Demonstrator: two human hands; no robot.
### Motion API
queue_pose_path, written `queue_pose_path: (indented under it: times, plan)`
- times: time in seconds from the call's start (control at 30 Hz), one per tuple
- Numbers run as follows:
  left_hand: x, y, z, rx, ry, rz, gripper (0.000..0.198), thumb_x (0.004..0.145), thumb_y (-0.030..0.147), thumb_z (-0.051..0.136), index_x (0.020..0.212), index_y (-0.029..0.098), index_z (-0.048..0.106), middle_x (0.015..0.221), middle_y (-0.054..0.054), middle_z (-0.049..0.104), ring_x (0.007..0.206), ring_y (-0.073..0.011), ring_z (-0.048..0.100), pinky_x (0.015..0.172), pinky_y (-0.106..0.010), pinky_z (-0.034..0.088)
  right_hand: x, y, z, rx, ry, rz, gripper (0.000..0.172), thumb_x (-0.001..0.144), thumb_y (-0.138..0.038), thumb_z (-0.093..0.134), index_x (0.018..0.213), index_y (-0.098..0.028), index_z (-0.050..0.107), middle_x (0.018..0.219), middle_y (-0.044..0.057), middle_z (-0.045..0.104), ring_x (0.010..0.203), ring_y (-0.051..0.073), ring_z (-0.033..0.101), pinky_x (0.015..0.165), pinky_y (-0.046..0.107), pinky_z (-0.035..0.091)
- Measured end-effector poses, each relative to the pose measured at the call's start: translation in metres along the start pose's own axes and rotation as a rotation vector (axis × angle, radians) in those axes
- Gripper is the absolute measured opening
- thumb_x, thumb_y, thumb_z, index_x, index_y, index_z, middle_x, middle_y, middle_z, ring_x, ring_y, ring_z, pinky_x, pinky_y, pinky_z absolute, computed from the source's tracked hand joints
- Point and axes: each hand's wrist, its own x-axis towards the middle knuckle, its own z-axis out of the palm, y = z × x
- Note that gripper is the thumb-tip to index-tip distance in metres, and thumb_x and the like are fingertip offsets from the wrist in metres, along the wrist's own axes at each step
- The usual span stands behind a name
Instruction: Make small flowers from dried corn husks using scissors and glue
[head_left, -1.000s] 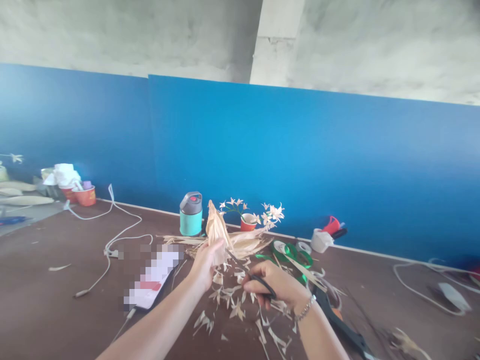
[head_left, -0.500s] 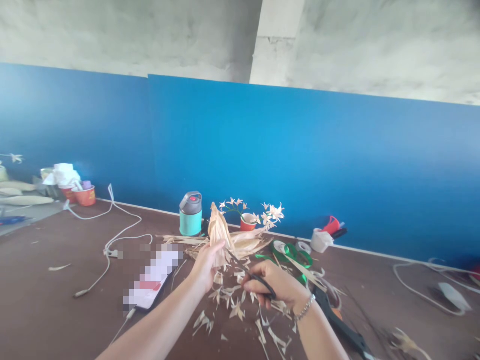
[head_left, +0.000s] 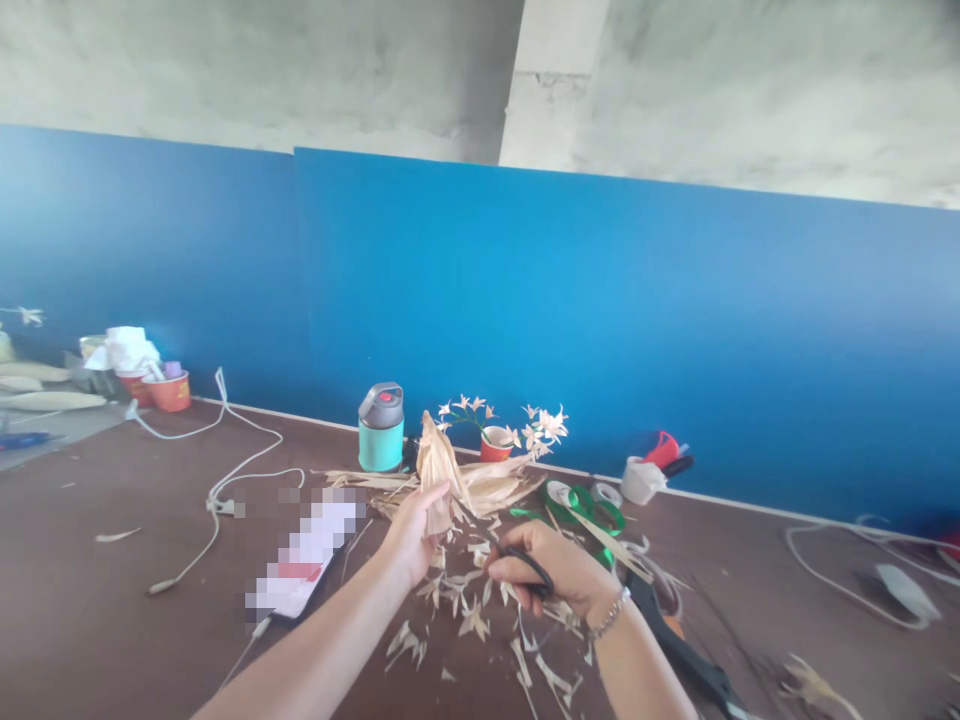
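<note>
Bench (head_left: 90, 560) dark brown, backed by a blue partition (head_left: 487, 280); dried husk (head_left: 439, 465), pale and pleated, stands roughly upright above it near the middle, tip uppermost; left hand (head_left: 409, 532) grips its lower part, fingers closed on it, thumb across the near side; right hand (head_left: 551, 565) holds scissors (head_left: 531, 566), fingers curled narrow about the black handles; blades point up and leftward to the lower right of the husk; contact between blade and husk cannot be told; chain bracelet (head_left: 613, 614) on the right wrist; star-shaped cuttings (head_left: 474, 620) and slivers lie scattered below and between the hands; further husks (head_left: 502, 484) lie flat behind, just in front of a red cup (head_left: 495, 449) with pale flowers (head_left: 551, 425) on green stems; teal bottle (head_left: 381, 442), grey lid, stands to the left of the cup; phone (head_left: 304, 595), screen pixelated, lies left of the left forearm; green ribbon (head_left: 581, 503) lies beyond the right hand; white tub (head_left: 641, 482) farther right, near the partition
</note>
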Motion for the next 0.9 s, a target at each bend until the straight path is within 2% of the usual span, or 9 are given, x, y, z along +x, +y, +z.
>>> queue_pose_path:
  times: [0.1,0.27,0.63,0.9]
  plan:
    - [-0.002,0.003,0.002,0.002,0.004,-0.053,0.011,0.066,0.022,0.070,0.060,0.018,0.061,0.049,-0.001,0.060,0.043,-0.0132,0.054,0.045,-0.024,0.042,0.001,0.002,0.000,0.022,-0.009,0.005,0.020,0.068,-0.033,0.065,0.076,-0.014,0.065,0.044,-0.004,0.057,0.032,0.005,0.046,0.034,0.014,0.025]
    - [-0.004,0.005,0.006,-0.011,0.046,-0.075,0.013,0.068,0.019,0.069,0.058,0.018,0.060,0.047,0.001,0.055,0.040,-0.0088,0.048,0.041,-0.021,0.036,0.000,0.001,0.001,0.047,-0.022,-0.007,0.021,0.068,-0.032,0.065,0.079,-0.014,0.065,0.044,-0.005,0.057,0.033,0.005,0.045,0.035,0.014,0.029]
    - [-0.002,0.004,0.003,-0.024,0.046,-0.075,0.012,0.067,0.017,0.070,0.060,0.017,0.061,0.050,0.001,0.057,0.043,-0.0092,0.050,0.045,-0.022,0.038,-0.001,0.000,0.000,-0.033,-0.006,-0.016,0.018,0.069,-0.031,0.063,0.074,-0.014,0.063,0.043,-0.005,0.054,0.032,0.004,0.044,0.032,0.013,0.026]
    - [0.002,-0.005,-0.001,0.110,0.046,-0.016,0.019,0.060,0.024,0.076,0.069,0.014,0.062,0.048,0.000,0.059,0.042,-0.0124,0.055,0.043,-0.023,0.041,-0.001,-0.007,0.000,-0.175,0.053,0.053,0.012,0.067,-0.026,0.063,0.067,-0.014,0.063,0.039,-0.005,0.052,0.031,0.005,0.043,0.033,0.014,0.032]
